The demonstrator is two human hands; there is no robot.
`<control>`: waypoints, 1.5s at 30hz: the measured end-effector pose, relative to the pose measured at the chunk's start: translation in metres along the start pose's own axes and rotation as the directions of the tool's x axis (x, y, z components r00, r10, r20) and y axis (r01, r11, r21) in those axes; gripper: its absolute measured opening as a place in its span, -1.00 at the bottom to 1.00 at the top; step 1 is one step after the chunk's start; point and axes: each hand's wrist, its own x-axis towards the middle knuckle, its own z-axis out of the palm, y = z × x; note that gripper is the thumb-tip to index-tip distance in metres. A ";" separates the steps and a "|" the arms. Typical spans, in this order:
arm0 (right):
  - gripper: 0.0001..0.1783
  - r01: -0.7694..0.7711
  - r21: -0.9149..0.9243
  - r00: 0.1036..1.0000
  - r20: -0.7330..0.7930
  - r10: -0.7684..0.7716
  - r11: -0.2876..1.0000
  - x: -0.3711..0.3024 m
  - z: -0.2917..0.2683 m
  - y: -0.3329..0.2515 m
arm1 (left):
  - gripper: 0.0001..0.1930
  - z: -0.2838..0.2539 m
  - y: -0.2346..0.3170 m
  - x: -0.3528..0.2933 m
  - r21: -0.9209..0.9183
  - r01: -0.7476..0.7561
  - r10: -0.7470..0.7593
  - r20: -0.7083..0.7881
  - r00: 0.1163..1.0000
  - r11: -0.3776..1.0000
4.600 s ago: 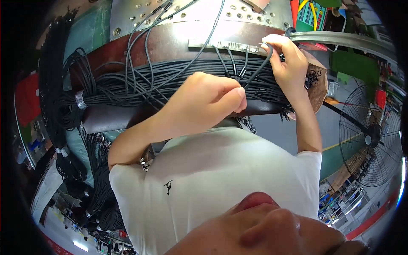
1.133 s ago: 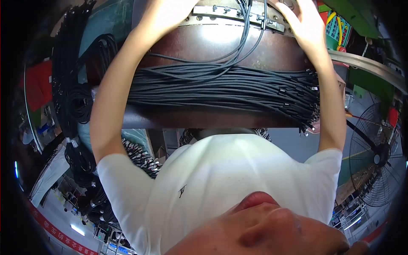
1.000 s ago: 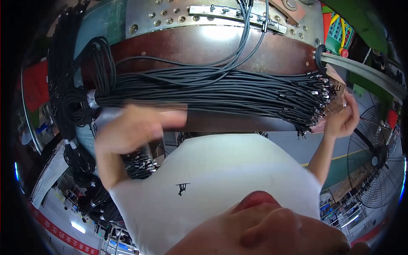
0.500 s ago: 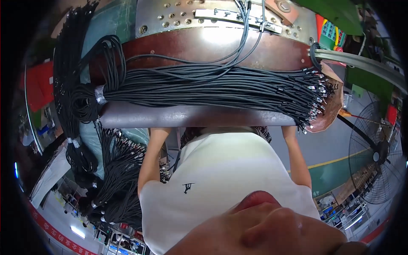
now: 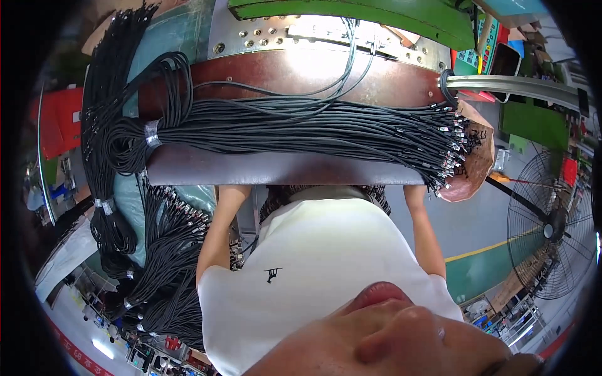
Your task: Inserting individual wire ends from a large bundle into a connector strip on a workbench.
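A long bundle of black cables [image 5: 282, 125] lies across a dark brown bench board [image 5: 251, 169], tied at its left end with a clear band [image 5: 152, 133]. Small metal-tipped connectors [image 5: 453, 147] fan out at its right end. Two loose cables [image 5: 351, 62] run from the bundle up to a metal fixture [image 5: 307, 31]. My left hand [image 5: 234, 190] reaches under the board's near edge at the left; its fingers are hidden. My right hand [image 5: 414, 192] goes under the same edge near the connectors, fingers also out of sight.
A green machine part [image 5: 351, 14] spans the far side above a perforated metal plate [image 5: 251, 37]. More cable bundles [image 5: 166, 276] hang at the left. Brown paper [image 5: 480, 150] sits by the connectors, below a metal rail [image 5: 520, 84]. A black fan [image 5: 552, 232] stands at right.
The view has shifted slightly, and the green machine part now covers more of the far side, over part of the fixture. Both hands stay under the board's edge.
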 end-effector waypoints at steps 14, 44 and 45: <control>-0.68 0.486 -0.036 0.867 -0.110 -0.487 0.873 0.231 -0.138 -0.136 | -0.42 -0.121 0.181 0.058 -0.666 -0.618 0.737 -0.149 0.659 0.418; -0.65 -0.110 -0.512 0.963 -0.266 -0.035 0.852 0.134 -0.194 -0.072 | -0.46 -0.156 0.060 0.072 0.263 -0.490 0.521 -0.058 0.852 0.831; -0.57 -0.066 -0.526 0.941 -0.316 -0.123 0.848 0.131 -0.188 -0.074 | -0.49 -0.152 0.056 0.075 0.262 -0.513 0.556 -0.125 0.822 0.818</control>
